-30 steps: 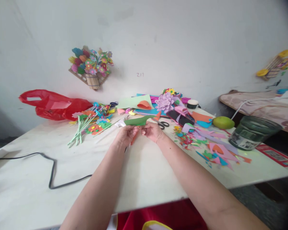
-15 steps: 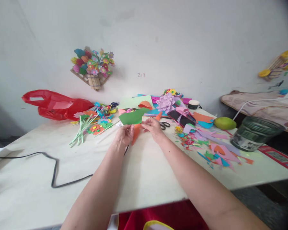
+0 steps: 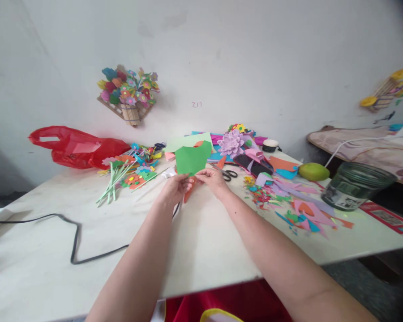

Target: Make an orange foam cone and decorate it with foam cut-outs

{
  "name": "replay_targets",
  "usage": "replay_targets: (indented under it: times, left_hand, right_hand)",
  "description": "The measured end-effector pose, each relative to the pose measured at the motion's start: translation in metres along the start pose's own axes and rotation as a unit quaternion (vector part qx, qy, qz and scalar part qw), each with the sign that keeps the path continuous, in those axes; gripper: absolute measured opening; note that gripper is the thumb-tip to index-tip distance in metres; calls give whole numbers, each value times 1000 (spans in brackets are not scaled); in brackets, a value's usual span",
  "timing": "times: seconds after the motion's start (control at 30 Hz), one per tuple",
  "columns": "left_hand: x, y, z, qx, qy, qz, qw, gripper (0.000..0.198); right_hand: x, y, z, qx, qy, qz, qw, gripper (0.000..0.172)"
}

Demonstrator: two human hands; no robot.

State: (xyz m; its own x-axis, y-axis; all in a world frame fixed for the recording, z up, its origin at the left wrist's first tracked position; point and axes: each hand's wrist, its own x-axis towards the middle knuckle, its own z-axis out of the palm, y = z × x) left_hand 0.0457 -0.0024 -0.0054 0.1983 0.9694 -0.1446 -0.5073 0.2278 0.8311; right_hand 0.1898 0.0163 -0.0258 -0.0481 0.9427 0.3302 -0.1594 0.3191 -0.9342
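Above the middle of the white table [image 3: 204, 250], my left hand [image 3: 175, 188] and my right hand [image 3: 212, 179] meet. Both pinch the lower edge of a green foam sheet [image 3: 192, 158], which stands upright facing me. An orange foam piece [image 3: 189, 192] hangs below it between my fingers. Black scissors [image 3: 227, 175] lie just right of my right hand.
Foam flowers on green stems [image 3: 126, 174] and a red plastic bag [image 3: 77, 147] lie at the back left. A black cable [image 3: 74, 237] crosses the left side. Coloured foam scraps [image 3: 298, 210], a lilac foam flower [image 3: 230, 143], a green fruit [image 3: 312, 171] and a dark jar [image 3: 354, 185] sit right.
The green sheet has been tipped up from lying flat and edge-on to standing upright facing me. My hands stayed in nearly the same spot.
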Motion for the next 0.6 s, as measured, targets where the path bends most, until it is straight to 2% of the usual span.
replay_targets:
  times: [0.07,0.13,0.2,0.3,0.37,0.43,0.53,0.6]
  left_hand:
    - [0,-2,-3,72,-25,50,996,4]
    - [-2,-2,-3,117,-30,87,989,13]
    - [-5,-1,-2,144,-17,122,982,30]
    - [-8,1,-1,161,-19,190,968,69]
    - [-7,1,-1,169,-34,228,958,80]
    - [-4,0,-3,185,-32,253,949,68]
    - [2,-3,-7,220,-8,258,941,37]
    - [5,-5,-9,244,2,255,936,31]
  right_hand:
    - [1,0,-1,9,3,6,1000,24]
    - [0,-1,-1,20,-2,17,1000,26]
    - [-1,-4,-1,30,-3,27,999,29]
    - [-2,-8,-1,38,10,43,998,31]
    - [-3,-9,-1,38,18,49,998,32]
    - [-2,-8,-2,38,24,47,998,34]
    - [0,-5,-3,40,30,37,998,36]
    - [1,-2,-4,42,32,30,998,36]
